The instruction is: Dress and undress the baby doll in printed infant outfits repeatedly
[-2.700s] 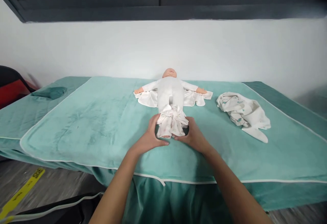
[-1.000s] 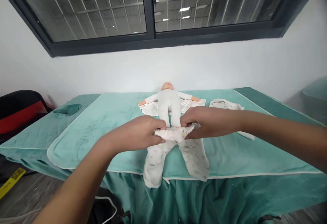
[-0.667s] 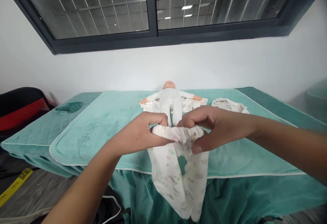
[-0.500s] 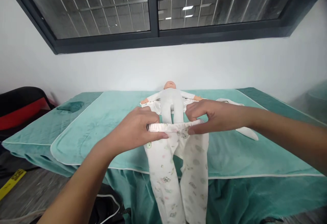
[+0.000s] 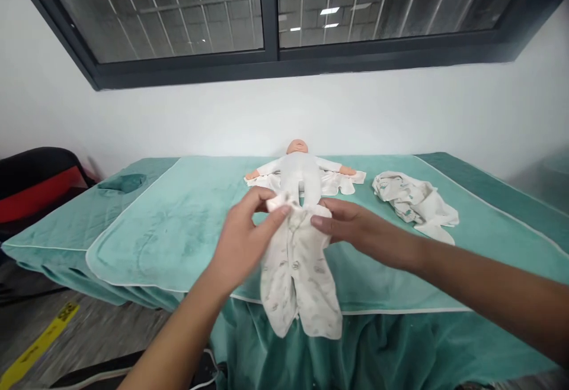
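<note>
A pair of white printed baby pants [image 5: 302,277] hangs over the bed's front edge, its waistband bunched between my two hands. My left hand [image 5: 246,233] pinches the waistband's left side, thumb on top. On the right side, my right hand [image 5: 347,221] grips the fabric between thumb and fingers. Just beyond my hands a baby doll [image 5: 300,170] lies on its back, arms spread, its body and legs white. Under its arms a white garment [image 5: 338,184] is laid out. The doll's lower legs are partly hidden by the pants.
A crumpled white printed cloth [image 5: 415,203] lies right of the doll. A green mat [image 5: 164,230] covers the bed, which has a face hole [image 5: 122,183] at its left end. A red and black chair [image 5: 42,191] stands at left. Behind is a wall with a barred window [image 5: 271,55].
My hands have drawn closer together, gathering the waistband. The pants have risen, and their lower ends now show. The crumpled cloth at right is no longer covered by my arm.
</note>
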Tool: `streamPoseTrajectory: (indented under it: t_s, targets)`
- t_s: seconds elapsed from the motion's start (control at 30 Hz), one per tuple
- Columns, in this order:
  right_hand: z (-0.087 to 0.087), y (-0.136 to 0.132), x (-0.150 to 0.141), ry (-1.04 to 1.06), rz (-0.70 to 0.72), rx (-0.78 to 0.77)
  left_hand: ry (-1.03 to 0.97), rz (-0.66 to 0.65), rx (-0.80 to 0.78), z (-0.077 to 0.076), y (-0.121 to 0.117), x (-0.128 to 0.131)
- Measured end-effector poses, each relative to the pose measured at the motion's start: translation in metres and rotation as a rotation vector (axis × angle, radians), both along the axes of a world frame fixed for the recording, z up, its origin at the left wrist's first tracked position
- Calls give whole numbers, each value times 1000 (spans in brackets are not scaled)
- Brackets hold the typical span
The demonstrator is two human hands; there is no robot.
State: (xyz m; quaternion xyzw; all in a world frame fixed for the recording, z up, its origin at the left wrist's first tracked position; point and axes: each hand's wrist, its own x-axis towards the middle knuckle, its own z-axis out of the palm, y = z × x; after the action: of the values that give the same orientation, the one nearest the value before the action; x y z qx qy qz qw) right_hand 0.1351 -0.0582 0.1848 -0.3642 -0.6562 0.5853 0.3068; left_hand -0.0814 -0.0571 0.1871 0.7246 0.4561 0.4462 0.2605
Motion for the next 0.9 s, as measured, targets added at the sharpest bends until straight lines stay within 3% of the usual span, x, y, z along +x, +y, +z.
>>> streamPoseTrajectory:
  t_s: [0.1, 0.17, 0.27, 0.33, 0.43, 0.47, 0.57, 0.67, 0.73, 0.8, 0.83, 0.9]
  targets:
    - [-12, -5, -15, 178, -38, -58, -126, -249, -100, -10, -12, 9]
    - [-20, -3, -22, 227, -177, -65, -160, -292, -137, -22, -16, 12]
    - [-25, 10, -29, 316, -305, -108, -134, -110, -92, -51, -11, 17]
    - [-22, 26, -32, 392, -328, -116, -87, 34, -152, -74, -4, 19]
    - [-12, 59, -33, 534, -406, -8, -37, 33, -411, -102, 3, 17]
    - [-12, 71, -33, 567, -444, 41, -35, 32, -431, -106, 4, 14]
    - [-26, 103, -34, 501, -531, 75, -76, 196, -162, -106, 7, 5]
    - [-61, 119, -38, 159, -442, -65, -103, 342, 84, -88, 19, -2]
    - [-84, 123, -39, -83, -279, -89, -116, 398, 50, -78, 38, -5]
    - [-98, 129, -36, -205, -190, -11, -135, 499, -39, -76, 67, -4]
    - [-101, 135, -32, -225, -201, 48, -136, 555, -74, -79, 84, -3]
    - [-102, 153, -21, -238, -318, 182, -52, 539, -186, -91, 118, 0]
